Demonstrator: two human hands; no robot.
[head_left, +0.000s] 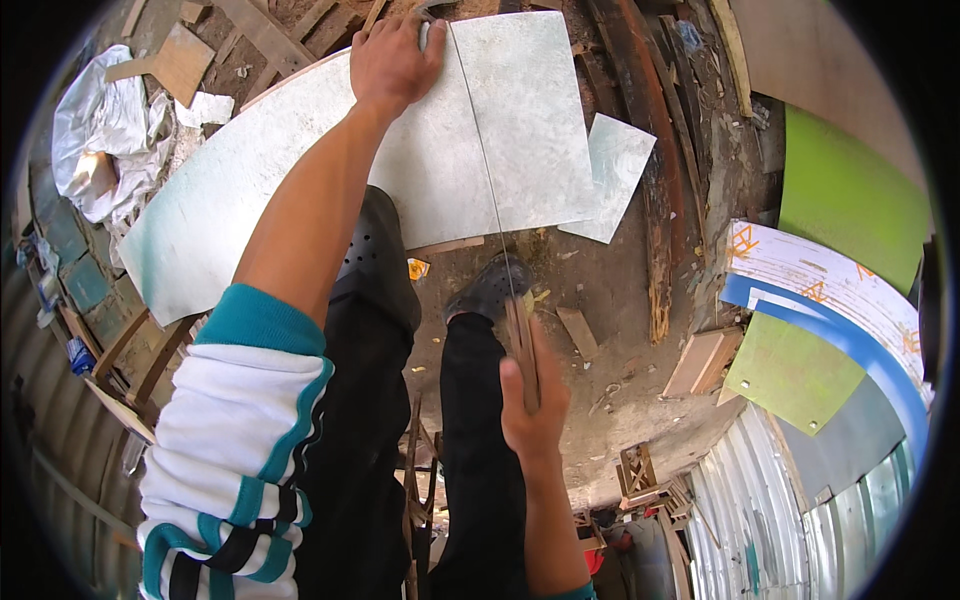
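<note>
A large white board [530,130] lies across the upper middle, its long left part reaching down to the left. My left hand [395,62] grips its far edge, fingers bent over it; a grey curved piece [432,8] shows just beyond the fingertips. My right hand [535,400], slightly blurred, is closed round the brown wooden handle of what looks like a handsaw [522,352]. Its thin blade appears edge-on, in line with a dark straight line running over the board to its far edge. My left knee, in black trousers, is by the board's near edge.
A smaller white offcut [622,170] sticks out on the right beside long dark timbers [655,200]. Wood scraps [270,35] and crumpled plastic sheeting [105,130] lie at upper left. Green panels [850,195] and corrugated metal [750,500] stand on the right. A dark shoe [490,285] is below the board.
</note>
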